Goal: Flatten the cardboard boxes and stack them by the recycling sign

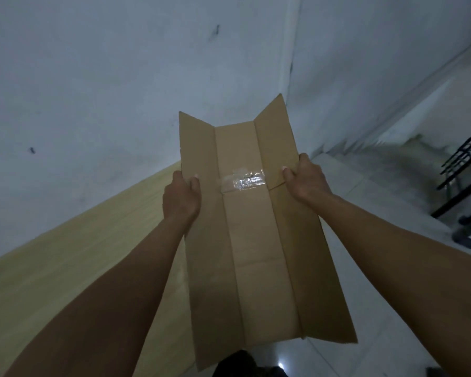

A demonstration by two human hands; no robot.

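Head view shows the flattened cardboard box (256,227) held in the air between both hands, its long axis running away from the person. Left hand (181,198) and right hand (303,178) pinch opposite long edges, equally near.

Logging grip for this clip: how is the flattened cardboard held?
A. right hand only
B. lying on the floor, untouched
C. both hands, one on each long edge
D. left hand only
C: the left hand and right hand each grip an opposite edge of the flattened cardboard.
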